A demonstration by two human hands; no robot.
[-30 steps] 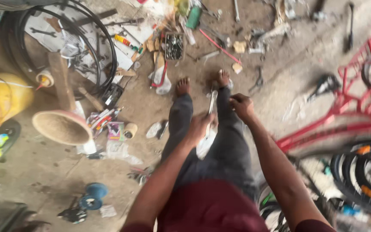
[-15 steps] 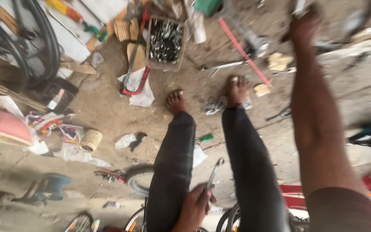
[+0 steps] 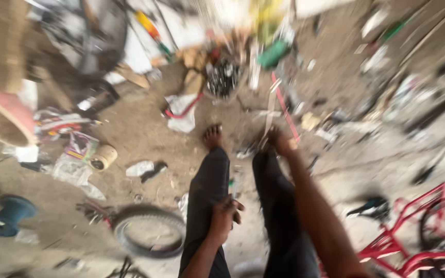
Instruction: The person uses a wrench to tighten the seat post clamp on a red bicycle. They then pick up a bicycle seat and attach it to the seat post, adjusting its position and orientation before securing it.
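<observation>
Seemingly, a slim metal strip (image 3: 270, 110), pale and blurred, is gripped by the right hand (image 3: 278, 140) at centre frame, above the right foot; the finger closure cannot be told. Lower down, the left hand (image 3: 224, 215) is curled against the dark trouser leg (image 3: 209, 180). A small tyre (image 3: 148, 230) lies lower left.

Motion blur smears the whole view, worst along the top, where the clutter dissolves into coloured streaks. The right hand (image 3: 279, 141), reaching toward the middle of the frame, is too blurred to show any grasp. The red bicycle frame (image 3: 413, 242) is cut off at the lower right edge.
</observation>
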